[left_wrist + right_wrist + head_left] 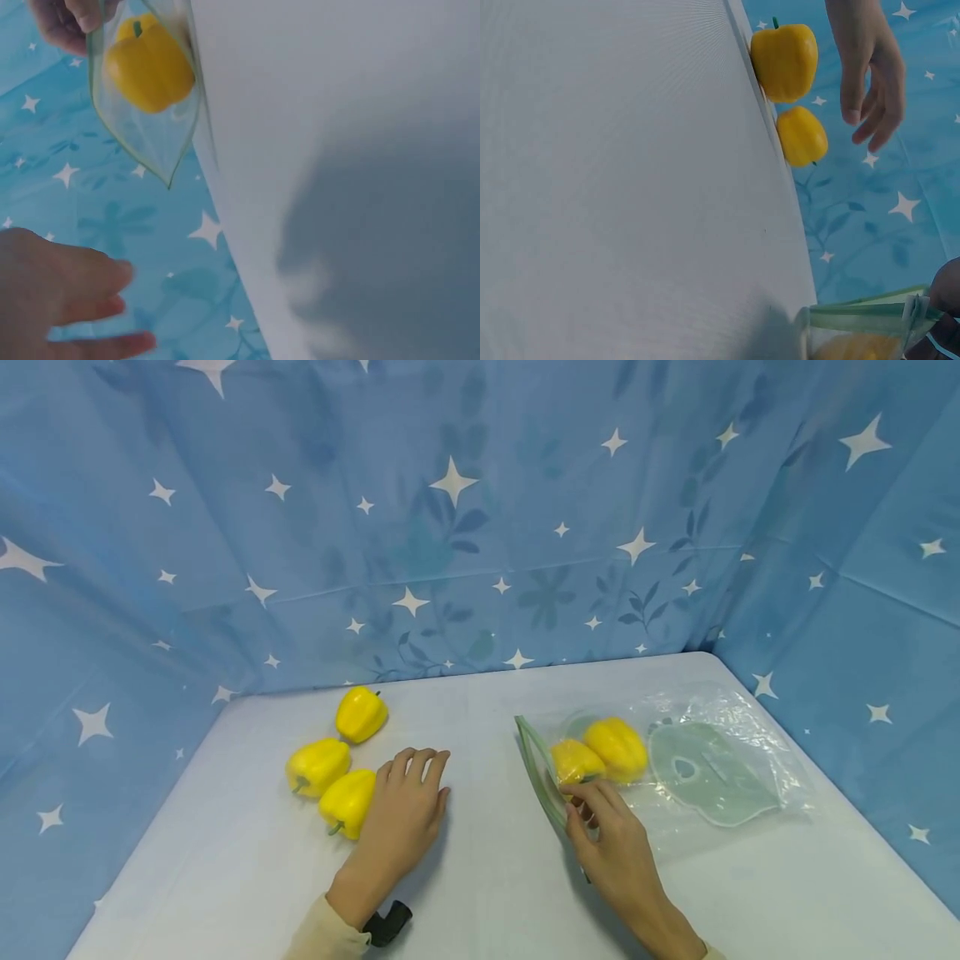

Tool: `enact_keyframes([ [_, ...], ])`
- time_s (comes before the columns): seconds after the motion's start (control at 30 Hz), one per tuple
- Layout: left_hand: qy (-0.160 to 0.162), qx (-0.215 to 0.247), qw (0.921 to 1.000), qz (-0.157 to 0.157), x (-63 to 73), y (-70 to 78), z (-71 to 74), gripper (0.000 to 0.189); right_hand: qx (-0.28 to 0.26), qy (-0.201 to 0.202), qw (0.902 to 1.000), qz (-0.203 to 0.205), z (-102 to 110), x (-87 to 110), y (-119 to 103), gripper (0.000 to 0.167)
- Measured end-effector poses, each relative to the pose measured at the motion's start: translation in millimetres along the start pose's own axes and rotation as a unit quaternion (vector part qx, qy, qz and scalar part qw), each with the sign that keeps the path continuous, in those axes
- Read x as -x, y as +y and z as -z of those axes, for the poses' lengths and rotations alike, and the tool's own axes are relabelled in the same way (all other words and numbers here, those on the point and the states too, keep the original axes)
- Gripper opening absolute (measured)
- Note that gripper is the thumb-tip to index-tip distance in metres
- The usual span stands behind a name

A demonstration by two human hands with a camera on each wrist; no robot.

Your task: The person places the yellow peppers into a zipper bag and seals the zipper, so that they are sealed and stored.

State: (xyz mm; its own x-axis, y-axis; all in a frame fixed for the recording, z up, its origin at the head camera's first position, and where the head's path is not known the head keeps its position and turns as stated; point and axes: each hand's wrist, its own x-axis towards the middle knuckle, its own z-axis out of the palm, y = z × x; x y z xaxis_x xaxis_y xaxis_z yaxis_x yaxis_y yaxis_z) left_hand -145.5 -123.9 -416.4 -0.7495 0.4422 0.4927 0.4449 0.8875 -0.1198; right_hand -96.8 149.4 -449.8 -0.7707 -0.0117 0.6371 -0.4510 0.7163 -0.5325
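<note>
My right hand [615, 852] pinches the green-edged rim of a clear plastic bag [783, 752], whose mouth gapes to the left. Two yellow bell peppers [618, 750] lie inside the bag, near its mouth. In the left wrist view one pepper [150, 64] shows through the opening. My left hand [408, 806] is over the table beside the nearest of three loose yellow bell peppers [348, 802], its fingers loosely bent and holding nothing. In the right wrist view the left hand [874, 79] appears apart from the loose peppers [784, 64].
The other two loose peppers [318, 766] sit at the left of the white table [480, 893], one farther back. A green printed shape [708, 772] marks the bag's flat right part. A blue star-patterned curtain [480, 518] surrounds the table's back and sides.
</note>
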Motion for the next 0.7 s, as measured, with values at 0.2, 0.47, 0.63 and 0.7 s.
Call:
enact_keyframes([
  [0.2,-0.038,-0.05,0.9973,0.037,4.8,-8.0,2.9,0.053,-0.004,0.003,1.0,0.0,-2,1.7,0,0.031],
  [0.47,-0.094,-0.05,0.993,0.05,9.8,-13.0,8.8,0.056,0.002,0.001,1.0,-0.002,-1,1.3,0,0.031],
  [0.63,-0.125,-0.049,0.9888,0.066,7.9,-17.2,13.3,0.056,0.006,-0.002,1.0,-0.001,0,0.1,-1,0.029],
  [0.7,-0.133,-0.046,0.9875,0.071,7.7,-19.7,14.4,0.055,0.007,-0.003,1.0,-0.001,1,0.1,-2,0.029],
])
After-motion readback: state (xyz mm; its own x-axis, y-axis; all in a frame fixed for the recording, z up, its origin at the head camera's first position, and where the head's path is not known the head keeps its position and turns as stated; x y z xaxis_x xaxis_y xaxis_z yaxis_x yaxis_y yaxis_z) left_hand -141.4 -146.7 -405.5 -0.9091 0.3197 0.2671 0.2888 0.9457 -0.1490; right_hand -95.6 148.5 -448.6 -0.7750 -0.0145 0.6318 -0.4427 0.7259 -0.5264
